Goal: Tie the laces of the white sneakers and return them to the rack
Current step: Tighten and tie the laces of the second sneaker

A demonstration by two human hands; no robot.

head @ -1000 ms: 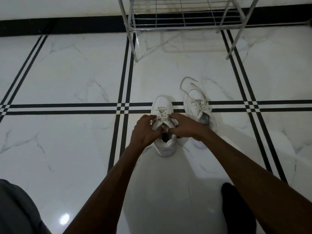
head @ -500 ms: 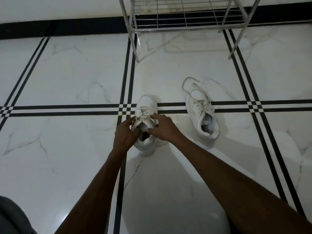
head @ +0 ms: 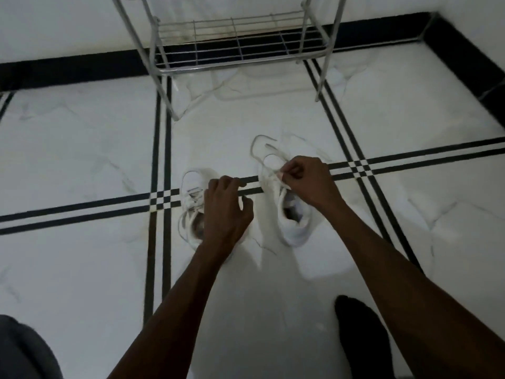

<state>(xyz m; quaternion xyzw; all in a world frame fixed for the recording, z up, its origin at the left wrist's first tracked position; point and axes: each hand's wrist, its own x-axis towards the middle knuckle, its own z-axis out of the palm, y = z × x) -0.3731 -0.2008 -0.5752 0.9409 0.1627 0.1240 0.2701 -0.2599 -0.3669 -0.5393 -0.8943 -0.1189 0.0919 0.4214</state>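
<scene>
While my right hand (head: pixel 306 181) pinches a lace (head: pixel 270 175) over the tongue of the right sneaker (head: pixel 292 220), my left hand (head: pixel 226 212) hovers over the left sneaker (head: pixel 192 206) with its fingers loosely curled and holding nothing that I can see. Both sneakers stand on the tiled floor (head: pixel 82 160), near each other but apart, toes pointing to the far side where the rack (head: pixel 237 50) stands against the wall. The right sneaker's laces lie loose, one loop (head: pixel 257 144) thrown out past the toe. I judge this shoe is only just begun, and the left looks tied, though my hand hides part of it. With only one hand on the lace, a pull could drag the light shoe across the smooth tile or tip it, since nothing holds it down. The stray loop could snag under the toe and draw the knot uneven. My dark-socked foot (head: pixel 363 335) sits near on the right, close enough to catch a trailing end.
</scene>
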